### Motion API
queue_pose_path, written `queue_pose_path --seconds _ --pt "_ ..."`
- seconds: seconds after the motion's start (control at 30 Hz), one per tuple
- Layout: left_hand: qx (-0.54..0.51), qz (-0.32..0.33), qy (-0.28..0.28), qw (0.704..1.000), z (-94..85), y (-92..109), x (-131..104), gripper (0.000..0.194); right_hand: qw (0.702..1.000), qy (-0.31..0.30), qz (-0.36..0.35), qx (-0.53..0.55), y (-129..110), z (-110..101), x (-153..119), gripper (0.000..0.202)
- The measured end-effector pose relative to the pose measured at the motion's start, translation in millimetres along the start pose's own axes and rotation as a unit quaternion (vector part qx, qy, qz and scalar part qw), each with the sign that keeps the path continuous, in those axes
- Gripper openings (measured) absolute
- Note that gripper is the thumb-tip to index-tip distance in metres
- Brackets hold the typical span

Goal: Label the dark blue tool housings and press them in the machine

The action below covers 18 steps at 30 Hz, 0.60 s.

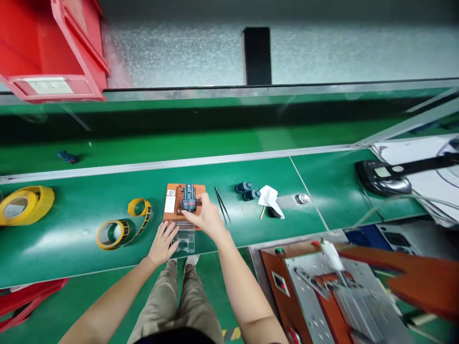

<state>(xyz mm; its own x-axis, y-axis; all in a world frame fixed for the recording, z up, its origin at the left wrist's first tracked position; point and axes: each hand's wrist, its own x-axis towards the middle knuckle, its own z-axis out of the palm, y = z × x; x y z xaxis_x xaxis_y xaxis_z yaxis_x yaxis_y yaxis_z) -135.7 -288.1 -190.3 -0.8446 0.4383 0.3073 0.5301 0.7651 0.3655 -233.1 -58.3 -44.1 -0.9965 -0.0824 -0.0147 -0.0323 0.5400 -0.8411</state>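
An orange fixture block (pixel 172 192) with a white label lies near the bench's front edge. In its recess sits a dark blue battery pack (pixel 189 197). My right hand (pixel 207 217) grips the battery pack between thumb and fingers. My left hand (pixel 164 242) rests with fingers stretched on the fixture's front left part, beside a clear plastic flap (pixel 185 238) that hangs toward me. Black tweezers (pixel 223 205) lie just right of the fixture. Two more dark blue packs (pixel 247 190) stand farther right.
Yellow label rolls (pixel 112 234) and yellow tape (pixel 27 205) lie left. A white cloth (pixel 268 197) and clear bottle (pixel 294 200) lie right. A red bin (pixel 53 52) sits on the shelf above. An orange machine (pixel 297 286) stands front right, a lamp base (pixel 382 177) behind.
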Motion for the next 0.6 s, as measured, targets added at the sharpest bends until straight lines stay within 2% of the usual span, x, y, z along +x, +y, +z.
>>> queue_pose_path --seconds 0.1,0.17,0.2,0.27,0.3,0.33,0.4,0.47,0.53,0.6 --pt "-0.058 -0.107 -0.005 0.993 -27.9 33 23 0.029 0.999 0.022 -0.032 0.037 -30 -36 -45 0.050" --pt "-0.149 -0.189 -0.009 0.970 -56.1 64 48 0.025 0.995 0.055 -0.069 0.037 -41 -53 -75 0.048" --pt "-0.220 -0.227 -0.005 0.949 -72.4 80 63 0.027 0.993 0.071 -0.082 0.037 -44 -59 -88 0.048" --pt "-0.390 -0.299 0.021 0.871 -106.4 109 96 0.040 0.990 0.096 -0.097 0.045 -49 -68 -113 0.048" --pt "-0.469 -0.307 0.020 0.828 -122.8 122 113 0.046 0.988 0.104 -0.099 0.054 -50 -73 -124 0.048" --pt "-0.533 -0.299 -0.015 0.791 -138.1 135 128 0.050 0.987 0.109 -0.097 0.066 -52 -78 -134 0.049" --pt "-0.594 -0.280 -0.092 0.749 -163.5 158 154 0.052 0.985 0.120 -0.081 0.096 -58 -91 -151 0.050" --pt "-0.607 -0.261 -0.124 0.740 -180.6 181 171 0.048 0.981 0.126 -0.051 0.141 -63 -107 -165 0.055" --pt "-0.608 -0.237 -0.105 0.751 -189.8 204 180 0.043 0.971 0.121 -0.019 0.206 -68 -124 -177 0.057" --pt "-0.607 -0.203 -0.087 0.764 -193.1 225 183 0.041 0.955 0.106 0.008 0.277 -71 -137 -188 0.046"
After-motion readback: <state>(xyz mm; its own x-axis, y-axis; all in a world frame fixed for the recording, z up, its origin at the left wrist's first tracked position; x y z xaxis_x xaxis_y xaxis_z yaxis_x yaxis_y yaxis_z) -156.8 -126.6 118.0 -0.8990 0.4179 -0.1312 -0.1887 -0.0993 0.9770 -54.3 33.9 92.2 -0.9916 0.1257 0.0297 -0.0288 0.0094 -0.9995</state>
